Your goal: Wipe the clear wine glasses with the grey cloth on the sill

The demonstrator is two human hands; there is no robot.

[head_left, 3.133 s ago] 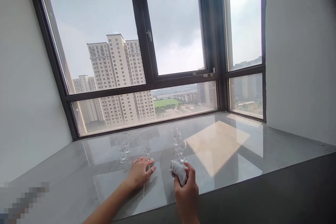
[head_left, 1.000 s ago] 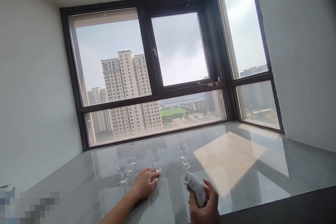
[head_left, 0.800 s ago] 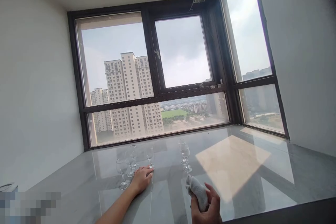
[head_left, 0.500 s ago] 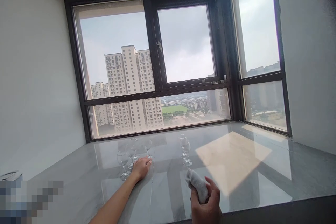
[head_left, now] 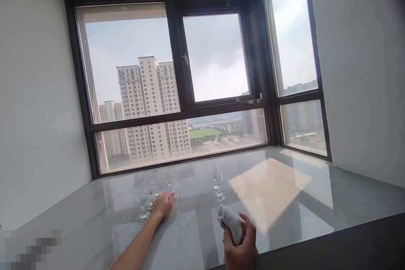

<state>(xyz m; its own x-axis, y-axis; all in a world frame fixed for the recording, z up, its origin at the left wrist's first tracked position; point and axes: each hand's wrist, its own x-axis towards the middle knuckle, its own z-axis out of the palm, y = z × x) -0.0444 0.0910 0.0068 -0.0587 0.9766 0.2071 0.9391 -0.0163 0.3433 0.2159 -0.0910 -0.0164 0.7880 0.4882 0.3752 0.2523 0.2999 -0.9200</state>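
Observation:
My left hand (head_left: 163, 205) lies on the shiny stone sill with its fingers stretched out, at the foot of a small stemmed glass (head_left: 170, 179). The fingertips partly hide that foot, so whether they touch it is unclear. Several more clear stemmed glasses stand upright just left of the hand, the nearest glass (head_left: 141, 202) closest to me. In my right hand (head_left: 242, 240), thumb and fingers are closed around a bunched grey cloth (head_left: 230, 222). Beyond the cloth, two stemmed glasses (head_left: 219, 185) stand close together, one partly behind the other.
The grey marble-look sill (head_left: 196, 215) reaches back to dark-framed windows (head_left: 182, 114). Its front edge slopes up toward the right. A bright sunlit patch (head_left: 268, 194) lies right of the two glasses. White walls (head_left: 38, 105) close in both sides. A blurred-out patch covers the lower left corner.
The view has swung slightly, shifting everything a little to the left. Both hands, the cloth and the glasses keep nearly the same places relative to one another.

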